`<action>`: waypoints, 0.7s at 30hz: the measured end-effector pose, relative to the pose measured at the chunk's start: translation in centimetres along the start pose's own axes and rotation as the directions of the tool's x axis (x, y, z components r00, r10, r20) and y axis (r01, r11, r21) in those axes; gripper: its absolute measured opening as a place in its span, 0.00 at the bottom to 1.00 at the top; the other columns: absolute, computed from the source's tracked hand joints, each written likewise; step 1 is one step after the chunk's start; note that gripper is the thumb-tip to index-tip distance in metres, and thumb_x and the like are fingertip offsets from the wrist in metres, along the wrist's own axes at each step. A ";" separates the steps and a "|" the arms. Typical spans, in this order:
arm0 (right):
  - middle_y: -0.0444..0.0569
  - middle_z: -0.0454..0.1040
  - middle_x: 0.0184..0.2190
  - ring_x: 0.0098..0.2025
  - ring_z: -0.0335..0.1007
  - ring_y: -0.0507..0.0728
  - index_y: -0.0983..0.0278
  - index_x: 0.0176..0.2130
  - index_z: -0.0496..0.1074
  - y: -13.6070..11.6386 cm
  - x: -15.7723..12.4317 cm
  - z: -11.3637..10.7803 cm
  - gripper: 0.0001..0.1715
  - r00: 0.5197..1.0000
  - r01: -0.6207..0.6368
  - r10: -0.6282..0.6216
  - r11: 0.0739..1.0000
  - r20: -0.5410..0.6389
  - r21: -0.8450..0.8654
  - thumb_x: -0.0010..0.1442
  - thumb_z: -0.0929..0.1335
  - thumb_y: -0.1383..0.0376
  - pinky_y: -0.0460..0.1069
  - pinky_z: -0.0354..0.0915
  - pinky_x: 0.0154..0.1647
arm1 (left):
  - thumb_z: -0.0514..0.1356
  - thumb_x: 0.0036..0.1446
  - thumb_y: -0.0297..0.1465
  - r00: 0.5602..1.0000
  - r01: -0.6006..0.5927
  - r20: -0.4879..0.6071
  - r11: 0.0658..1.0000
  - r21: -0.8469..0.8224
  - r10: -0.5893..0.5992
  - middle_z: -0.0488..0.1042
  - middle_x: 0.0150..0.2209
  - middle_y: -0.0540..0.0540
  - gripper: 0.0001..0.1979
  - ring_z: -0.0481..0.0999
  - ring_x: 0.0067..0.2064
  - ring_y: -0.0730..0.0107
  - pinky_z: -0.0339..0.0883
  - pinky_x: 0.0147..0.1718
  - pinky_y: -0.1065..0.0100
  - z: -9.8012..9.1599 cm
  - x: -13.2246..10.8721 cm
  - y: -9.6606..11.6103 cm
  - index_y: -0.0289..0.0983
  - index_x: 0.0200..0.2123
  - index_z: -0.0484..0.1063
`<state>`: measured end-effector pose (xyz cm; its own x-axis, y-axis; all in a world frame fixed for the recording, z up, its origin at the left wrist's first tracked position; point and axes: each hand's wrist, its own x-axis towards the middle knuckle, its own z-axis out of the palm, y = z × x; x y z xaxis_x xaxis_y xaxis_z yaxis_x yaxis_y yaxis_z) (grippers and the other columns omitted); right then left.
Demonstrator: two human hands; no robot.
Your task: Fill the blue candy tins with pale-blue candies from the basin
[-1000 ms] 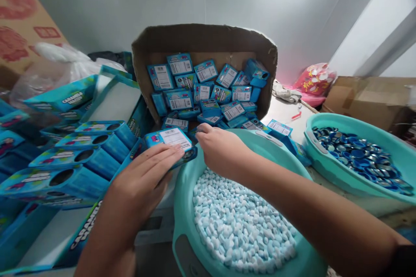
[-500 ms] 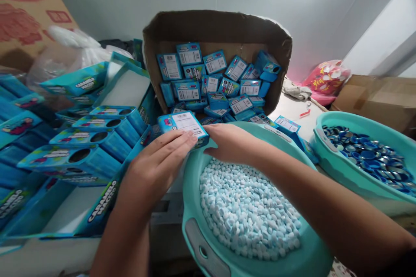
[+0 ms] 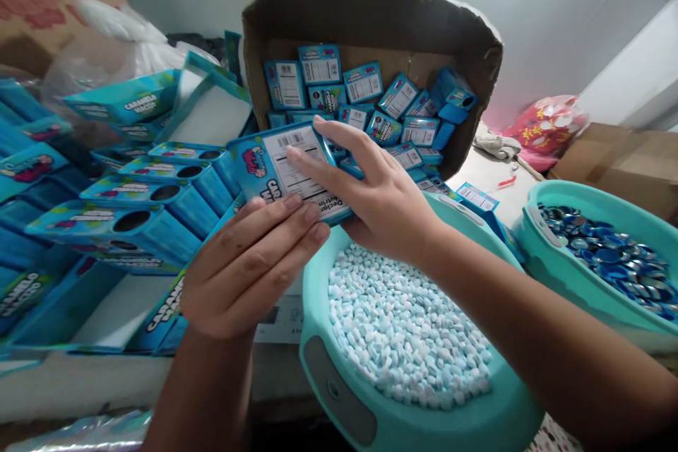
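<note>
A small blue candy box (image 3: 289, 152) with a white printed label is tilted up between my two hands, above the left edge of the candy tub. My left hand (image 3: 248, 268) grips its lower side, fingers across the label's bottom. My right hand (image 3: 384, 201) holds the right end, with fingers stretched over the label and its thumb mostly hidden. Below my right forearm, small pale blue and white candies (image 3: 407, 339) lie in a turquoise tub (image 3: 315, 318). Behind the box stands a cardboard carton (image 3: 365, 10), with several similar candy boxes (image 3: 320, 65) inside.
At left, several blue boxes with round openings (image 3: 164, 191) stand in a blue display tray (image 3: 68, 314). A second turquoise tub (image 3: 534, 191) on the right holds shiny blue and silver lids (image 3: 609, 254). Behind it are a red patterned bag (image 3: 551, 123) and a cardboard box (image 3: 609, 162).
The candy box has been raised and its label side tilted toward me. My right hand has moved up and its fingers now lie over the label. The view has shifted slightly.
</note>
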<state>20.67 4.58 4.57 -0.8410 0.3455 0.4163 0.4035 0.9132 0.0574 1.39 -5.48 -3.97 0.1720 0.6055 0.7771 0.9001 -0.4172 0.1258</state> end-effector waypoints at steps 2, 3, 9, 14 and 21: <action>0.45 0.40 0.71 0.72 0.36 0.59 0.55 0.69 0.50 0.1 0.0 0.0 0.37 0.999 0.000 0.001 1.000 0.044 -0.031 0.63 0.57 0.70 0.58 0.48 0.67 | 0.63 0.57 0.23 0.969 -0.172 -0.163 0.980 0.104 0.187 0.75 0.55 0.53 0.27 0.75 0.56 0.61 0.69 0.60 0.55 0.1 0.8 0.5 0.49 0.58 0.68; 0.45 0.40 0.71 0.72 0.35 0.60 0.55 0.69 0.49 0.1 0.1 0.1 0.38 0.997 -0.011 0.014 0.999 0.077 -0.040 0.63 0.57 0.70 0.59 0.47 0.67 | 0.63 0.56 0.21 0.946 -0.222 -0.209 0.965 0.141 0.248 0.75 0.55 0.52 0.29 0.76 0.54 0.61 0.71 0.58 0.57 0.2 1.2 0.7 0.48 0.58 0.67; 0.49 0.50 0.68 0.69 0.43 0.63 0.62 0.67 0.53 1.0 0.3 1.4 0.42 0.991 -0.007 0.004 1.000 0.137 0.021 0.55 0.63 0.71 0.58 0.47 0.67 | 0.60 0.58 0.22 0.975 -0.184 -0.123 0.982 0.039 0.187 0.76 0.54 0.48 0.21 0.76 0.54 0.61 0.73 0.56 0.56 0.7 2.7 0.8 0.43 0.54 0.70; 0.58 0.62 0.62 0.60 0.61 0.64 0.67 0.69 0.45 1.0 0.4 2.0 0.45 0.982 -0.154 0.143 0.985 0.123 0.079 0.56 0.63 0.68 0.57 0.58 0.58 | 0.60 0.60 0.26 0.994 -0.097 -0.040 0.993 0.072 0.100 0.74 0.55 0.44 0.19 0.73 0.58 0.59 0.68 0.59 0.54 0.2 2.6 0.4 0.41 0.55 0.68; 0.60 0.76 0.34 0.36 0.75 0.64 0.73 0.48 0.70 0.2 0.1 2.9 0.21 0.778 -0.435 0.437 0.893 0.452 -0.114 0.63 0.63 0.59 0.52 0.66 0.33 | 0.63 0.57 0.27 0.996 0.059 -0.066 0.998 0.012 -0.058 0.75 0.53 0.48 0.22 0.75 0.53 0.62 0.70 0.55 0.58 -0.8 2.3 0.4 0.44 0.55 0.67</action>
<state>19.62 5.43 1.95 -0.6407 0.7654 -0.0609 0.7675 0.6404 -0.0265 1.83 -4.77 -1.66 0.0924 0.5826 0.8075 0.9135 -0.3722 0.1640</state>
